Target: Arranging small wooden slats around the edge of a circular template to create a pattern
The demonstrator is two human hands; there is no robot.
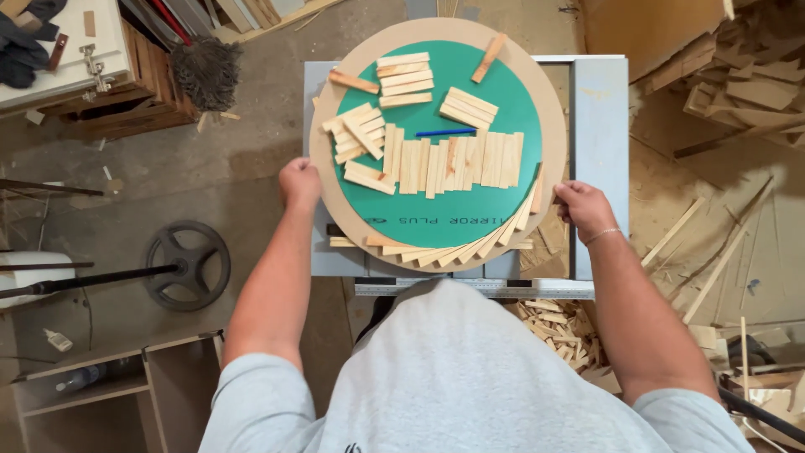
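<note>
A round brown board (pixel 553 109) with a green disc (pixel 470 214) on its middle lies on a grey saw table (pixel 599 109). Several short pale wood slats (pixel 453 162) lie loose on the green disc, along with a blue pencil (pixel 445 132). More slats (pixel 470 249) fan along the board's near rim. My left hand (pixel 299 182) grips the board's left edge. My right hand (pixel 583 210), with a thin bracelet at the wrist, grips the right edge.
Wood offcuts pile at the right (pixel 746 75) and below the table (pixel 562 327). A black handwheel (pixel 188 265) lies on the concrete floor at left, near a shelf unit (pixel 109 390). A mop head (pixel 206 71) and wooden crates (pixel 134 101) stand at top left.
</note>
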